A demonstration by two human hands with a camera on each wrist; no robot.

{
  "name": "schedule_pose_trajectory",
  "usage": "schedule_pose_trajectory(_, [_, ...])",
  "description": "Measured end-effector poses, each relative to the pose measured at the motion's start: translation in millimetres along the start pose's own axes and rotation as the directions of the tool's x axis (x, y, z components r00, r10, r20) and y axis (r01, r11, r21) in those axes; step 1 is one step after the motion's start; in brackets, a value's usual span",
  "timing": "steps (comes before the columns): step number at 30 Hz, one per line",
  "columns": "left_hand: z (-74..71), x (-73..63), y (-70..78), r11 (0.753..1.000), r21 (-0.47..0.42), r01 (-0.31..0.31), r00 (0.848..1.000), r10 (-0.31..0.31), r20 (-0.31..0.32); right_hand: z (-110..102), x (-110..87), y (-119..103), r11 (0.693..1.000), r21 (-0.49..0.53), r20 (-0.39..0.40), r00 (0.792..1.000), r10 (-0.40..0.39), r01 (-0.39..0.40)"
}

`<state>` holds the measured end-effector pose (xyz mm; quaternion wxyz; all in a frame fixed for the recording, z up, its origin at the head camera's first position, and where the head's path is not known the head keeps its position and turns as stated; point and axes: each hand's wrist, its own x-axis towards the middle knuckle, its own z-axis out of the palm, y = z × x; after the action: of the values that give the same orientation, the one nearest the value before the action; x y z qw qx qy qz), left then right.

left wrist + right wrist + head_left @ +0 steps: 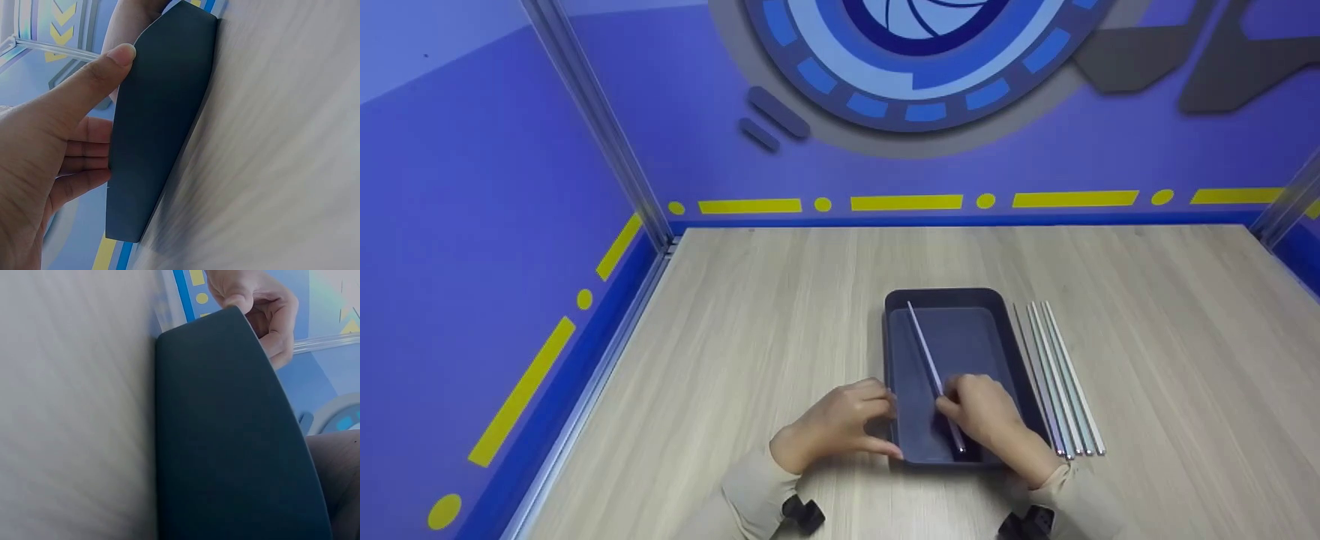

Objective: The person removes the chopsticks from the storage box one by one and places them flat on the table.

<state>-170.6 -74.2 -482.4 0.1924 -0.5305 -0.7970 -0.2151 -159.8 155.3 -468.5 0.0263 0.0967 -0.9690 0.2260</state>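
Note:
A dark, shallow rectangular tray (971,341) lies on the table in the head view. My left hand (847,420) holds its near left corner, the thumb on the front edge and the fingers bent against the left side. In the left wrist view the left hand (62,129) touches the tray's outer wall (157,124). Inside the tray, my right hand (982,409) grips a slim metal chopstick (924,352), its thin end pointing away and its thick end near the front wall. The right wrist view shows mostly the tray's wall (225,433); the chopstick is hidden there.
Several metal chopsticks (1069,382) lie side by side on the table, just right of the tray. The wooden table (780,315) meets a blue wall panel (697,165) at the back and another at the left, with a metal frame post (600,120) in the corner.

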Motion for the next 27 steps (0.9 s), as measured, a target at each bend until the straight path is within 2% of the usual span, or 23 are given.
schedule_pose_trajectory(27, [2.4, -0.3, -1.7, 0.999, 0.031, -0.027, 0.999, 0.027, -0.022, -22.5, -0.2, 19.0, 1.0, -0.016, -0.028, 1.0, 0.005, -0.006])
